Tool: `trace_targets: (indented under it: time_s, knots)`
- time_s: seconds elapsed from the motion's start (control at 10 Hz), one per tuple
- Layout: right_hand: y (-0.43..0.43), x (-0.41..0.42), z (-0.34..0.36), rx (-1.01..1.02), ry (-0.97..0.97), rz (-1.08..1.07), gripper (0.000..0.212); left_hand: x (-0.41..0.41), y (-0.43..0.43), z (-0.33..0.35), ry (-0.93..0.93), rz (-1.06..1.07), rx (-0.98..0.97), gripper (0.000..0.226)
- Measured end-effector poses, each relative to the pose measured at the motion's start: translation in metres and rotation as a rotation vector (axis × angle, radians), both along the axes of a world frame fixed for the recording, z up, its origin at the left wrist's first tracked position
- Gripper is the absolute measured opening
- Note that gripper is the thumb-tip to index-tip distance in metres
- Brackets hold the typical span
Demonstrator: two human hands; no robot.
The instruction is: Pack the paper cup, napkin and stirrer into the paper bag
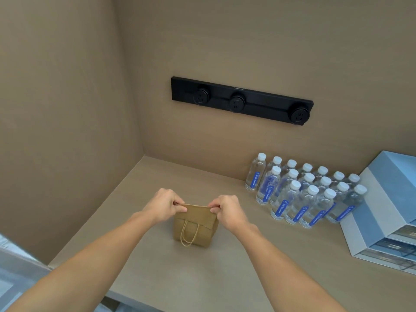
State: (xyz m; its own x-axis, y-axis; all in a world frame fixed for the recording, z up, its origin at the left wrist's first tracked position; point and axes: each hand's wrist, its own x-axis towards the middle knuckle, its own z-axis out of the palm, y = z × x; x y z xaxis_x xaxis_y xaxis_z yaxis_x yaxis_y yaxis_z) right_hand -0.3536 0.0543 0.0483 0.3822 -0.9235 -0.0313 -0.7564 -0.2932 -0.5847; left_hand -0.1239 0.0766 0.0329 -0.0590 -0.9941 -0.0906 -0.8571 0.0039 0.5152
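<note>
A small brown paper bag [195, 228] stands on the beige counter [236, 266], its top folded flat and one twine handle hanging down its front. My left hand [163, 204] pinches the left end of the folded top edge. My right hand [227, 210] pinches the right end of the same edge. The bag's mouth is pressed closed between them, so its inside is hidden. No paper cup, napkin or stirrer shows anywhere in the head view.
Several water bottles [301, 192] with white caps and blue labels stand in rows at the right. A blue and grey drawer box [387, 212] sits at the far right. A black socket rail [242, 101] is on the back wall. A side wall closes the left.
</note>
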Motion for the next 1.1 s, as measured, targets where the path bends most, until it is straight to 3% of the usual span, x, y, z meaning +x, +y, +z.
trace_targets:
  time_s: [0.3, 0.5, 0.6, 0.7, 1.0, 1.1]
  knots:
    - [-0.008, 0.078, -0.012, 0.061, 0.013, -0.056, 0.023, 0.072, -0.015, -0.011, 0.044, 0.008, 0.071, 0.016]
    - [-0.009, 0.106, -0.02, 0.081, 0.055, -0.128, 0.027, 0.095, -0.021, -0.01, 0.055, -0.042, 0.089, 0.025]
    - [-0.01, 0.111, -0.02, 0.082, 0.084, -0.155, 0.023, 0.097, -0.026, -0.01, 0.027, -0.079, 0.115, 0.04]
    - [-0.007, 0.113, -0.021, 0.062, 0.134, -0.161, 0.022, 0.096, -0.027, -0.008, -0.051, -0.105, 0.129, 0.02]
    - [0.01, 0.127, -0.01, 0.001, 0.247, -0.131, 0.028, 0.094, -0.033, 0.014, -0.36, -0.323, -0.019, 0.045]
    - [0.008, 0.132, -0.002, 0.088, 0.268, -0.137, 0.034, 0.091, -0.038, 0.026, -0.41, -0.331, -0.003, 0.049]
